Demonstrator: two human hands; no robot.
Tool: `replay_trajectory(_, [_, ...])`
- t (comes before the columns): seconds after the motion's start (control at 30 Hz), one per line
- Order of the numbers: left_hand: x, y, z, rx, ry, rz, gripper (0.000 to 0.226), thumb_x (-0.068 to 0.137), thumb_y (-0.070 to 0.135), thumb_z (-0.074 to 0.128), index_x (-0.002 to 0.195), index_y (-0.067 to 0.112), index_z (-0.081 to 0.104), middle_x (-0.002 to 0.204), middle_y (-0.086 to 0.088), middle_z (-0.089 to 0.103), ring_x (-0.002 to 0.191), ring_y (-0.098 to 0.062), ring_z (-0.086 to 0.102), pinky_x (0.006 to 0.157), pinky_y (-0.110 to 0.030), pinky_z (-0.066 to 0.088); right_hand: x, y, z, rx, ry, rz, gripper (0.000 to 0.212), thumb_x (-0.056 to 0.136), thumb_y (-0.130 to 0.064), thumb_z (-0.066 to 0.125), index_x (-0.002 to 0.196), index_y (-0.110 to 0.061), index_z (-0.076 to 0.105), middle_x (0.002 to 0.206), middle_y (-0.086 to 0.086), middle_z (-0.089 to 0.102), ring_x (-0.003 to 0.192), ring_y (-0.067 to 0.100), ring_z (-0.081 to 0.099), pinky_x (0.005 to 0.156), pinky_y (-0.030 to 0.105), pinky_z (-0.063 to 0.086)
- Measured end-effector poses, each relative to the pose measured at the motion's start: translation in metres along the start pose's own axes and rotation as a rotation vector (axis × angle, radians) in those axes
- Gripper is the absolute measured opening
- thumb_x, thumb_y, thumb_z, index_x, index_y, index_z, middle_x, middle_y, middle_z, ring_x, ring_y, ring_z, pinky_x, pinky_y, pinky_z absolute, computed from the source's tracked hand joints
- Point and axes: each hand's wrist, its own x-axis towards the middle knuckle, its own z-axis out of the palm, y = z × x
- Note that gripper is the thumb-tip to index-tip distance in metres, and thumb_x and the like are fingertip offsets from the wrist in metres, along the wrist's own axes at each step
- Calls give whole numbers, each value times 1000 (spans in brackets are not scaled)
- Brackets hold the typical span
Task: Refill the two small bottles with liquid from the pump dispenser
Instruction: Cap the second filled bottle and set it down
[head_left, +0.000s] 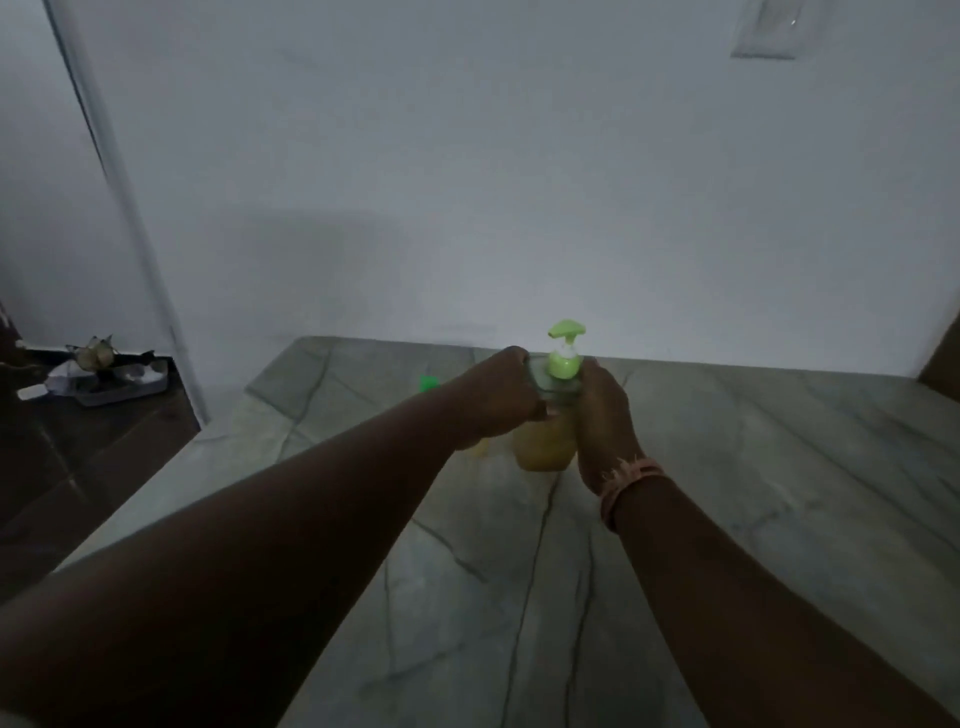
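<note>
A clear pump dispenser (545, 441) with yellow liquid and a light green pump head (565, 343) stands on the marbled grey table (727, 493) near the far wall. My left hand (498, 400) grips its left side just below the pump collar. My right hand (602, 415) holds its right side, fingers curled round the body. A small green object (428, 383), perhaps a cap, lies on the table left of the dispenser. A bit of yellow (479, 447) shows under my left hand; I cannot tell whether it is a small bottle.
A white wall rises behind the table, with a switch plate (766, 31) at top right. To the left, past the table's edge, a dark floor holds a tray of clutter (111, 379). A cord bracelet (628, 483) sits on my right wrist.
</note>
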Motion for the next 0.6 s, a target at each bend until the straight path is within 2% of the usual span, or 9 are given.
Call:
replay_trajectory(0.1, [21,13,-11,2,-43,-61,22,81,-12,67,102,-8,66,93,-11,71,86,-19,67,77,-35,56,17,-5,7,-107,-96,4,28,99,-6,35,111,7,57,113,29,59,106,42,56,94,55,44])
replay_trajectory(0.17, [31,21,-17,29,-41,-112,17,80,-12,66,95,-5,67,81,-6,66,75,-14,62,66,-32,50,20,-10,11,-139,-42,-47,31,102,-5,31,113,8,58,115,28,58,109,39,54,97,50,42])
replay_trajectory(0.2, [34,25,-19,95,-36,-145,22,79,-8,69,101,-6,66,87,-10,68,80,-19,65,68,-35,52,19,-12,13,-154,-12,-56,32,102,-5,31,113,7,59,115,26,58,109,36,55,99,45,42])
replay_trajectory(0.27, [40,30,-22,249,-49,-207,44,75,-1,78,114,-8,60,110,-24,66,102,-34,66,81,-43,53,19,-15,15,-188,-38,-32,28,101,0,34,113,7,59,116,22,58,107,24,54,96,20,41])
replay_trajectory(0.33, [44,32,-24,355,-73,-218,52,74,2,82,120,-7,59,120,-25,63,110,-36,62,86,-35,47,21,-18,16,-219,-67,7,25,99,3,38,113,5,59,112,14,57,99,4,50,81,1,35])
replay_trajectory(0.4, [47,32,-24,376,-94,-253,56,75,2,83,124,-6,58,125,-21,61,114,-33,60,85,-28,43,23,-18,17,-182,-42,33,24,99,0,40,108,4,62,107,12,58,97,9,55,80,10,41])
replay_trajectory(0.43, [48,32,-24,359,-105,-292,58,75,3,83,125,-5,58,127,-20,60,116,-33,60,89,-31,45,23,-20,16,-181,-20,51,23,98,-1,41,104,2,64,106,14,60,99,17,57,83,18,43])
replay_trajectory(0.5, [48,32,-24,374,-130,-321,59,74,6,84,126,-5,58,128,-21,60,118,-33,60,94,-37,46,25,-16,16,-232,-20,70,21,98,-2,43,100,-5,64,106,16,62,97,20,56,87,21,42])
replay_trajectory(0.6, [52,29,-22,416,-159,-351,65,78,11,83,132,-2,49,133,-20,55,122,-31,55,94,-34,44,28,-16,14,-198,-37,180,25,101,-10,39,111,-4,62,117,17,60,109,25,55,101,39,41])
